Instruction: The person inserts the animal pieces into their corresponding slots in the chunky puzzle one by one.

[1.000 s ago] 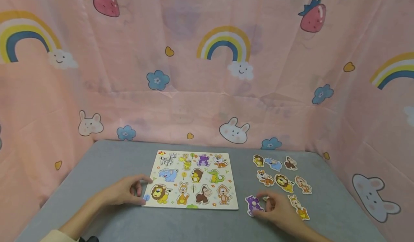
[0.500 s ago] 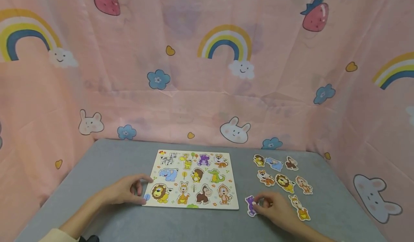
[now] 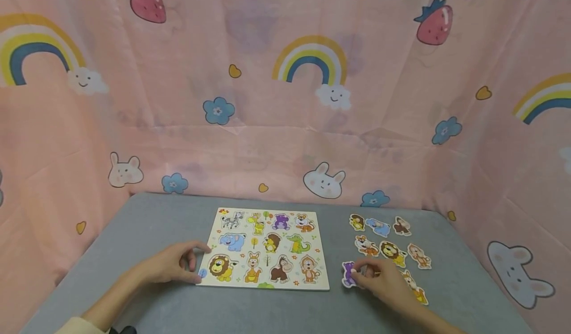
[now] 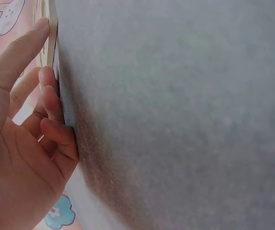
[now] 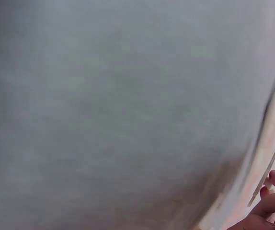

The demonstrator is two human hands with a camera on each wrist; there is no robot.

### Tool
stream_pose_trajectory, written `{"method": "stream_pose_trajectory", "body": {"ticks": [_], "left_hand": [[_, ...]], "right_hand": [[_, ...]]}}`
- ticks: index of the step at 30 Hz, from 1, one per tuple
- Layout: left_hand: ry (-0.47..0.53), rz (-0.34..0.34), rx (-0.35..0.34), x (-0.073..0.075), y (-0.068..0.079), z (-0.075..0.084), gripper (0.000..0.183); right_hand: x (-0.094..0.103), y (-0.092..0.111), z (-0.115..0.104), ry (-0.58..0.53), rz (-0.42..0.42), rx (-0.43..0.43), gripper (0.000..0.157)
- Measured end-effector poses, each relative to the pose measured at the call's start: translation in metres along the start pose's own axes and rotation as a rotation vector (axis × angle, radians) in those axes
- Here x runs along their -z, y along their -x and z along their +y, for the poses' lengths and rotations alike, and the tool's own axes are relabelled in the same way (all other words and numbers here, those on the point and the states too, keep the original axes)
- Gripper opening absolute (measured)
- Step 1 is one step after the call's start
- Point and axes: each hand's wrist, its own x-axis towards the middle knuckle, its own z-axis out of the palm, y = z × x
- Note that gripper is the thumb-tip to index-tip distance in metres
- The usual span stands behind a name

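Note:
My left hand point(image 3: 171, 263) rests at the left edge of the wooden animal puzzle board point(image 3: 272, 282), with thumb and index finger spread along it. In the left wrist view, the thumb of this hand point(image 4: 27, 129) lies straight against the board's edge point(image 4: 52, 36) and the other fingers bend beneath. Right of the board, my right hand point(image 3: 385, 282) pinches a purple hippo puzzle piece point(image 3: 347, 275), partly covered by the fingers. In the right wrist view, the piece point(image 5: 271, 163) appears edge-on, its knob between the fingertips of my hand point(image 5: 271, 206).
Loose puzzle pieces lie right of the board: a hedgehog point(image 3: 357, 222), elephant point(image 3: 378, 227), gorilla point(image 3: 402, 226), tiger point(image 3: 367, 246), lion point(image 3: 392, 252), monkey point(image 3: 419, 256) and a kangaroo point(image 3: 416, 288) partly behind my right hand. Pink printed cloth point(image 3: 250, 160) surrounds the grey table point(image 3: 169, 215).
My right hand has taken hold of the hippo piece, which tilted and has now shifted slightly away from the front and to the right. My left hand and the board stay put.

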Motion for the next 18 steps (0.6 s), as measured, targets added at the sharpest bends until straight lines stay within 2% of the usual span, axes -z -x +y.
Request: {"method": "stream_pose_trajectory", "body": {"ticks": [6, 9, 18], "left_hand": [[0.020, -0.001, -0.008, 0.000, 0.000, 0.001, 0.061], [0.026, -0.004, -0.011, 0.001, 0.000, 0.001, 0.061], [0.022, -0.009, -0.007, 0.000, 0.001, 0.003, 0.062]], "right_hand": [[0.003, -0.007, -0.011, -0.076, 0.092, 0.075, 0.009], [0.003, -0.013, -0.017, -0.094, 0.117, 0.065, 0.010], [-0.002, -0.023, -0.027, -0.108, 0.091, 0.041, 0.012]]}}
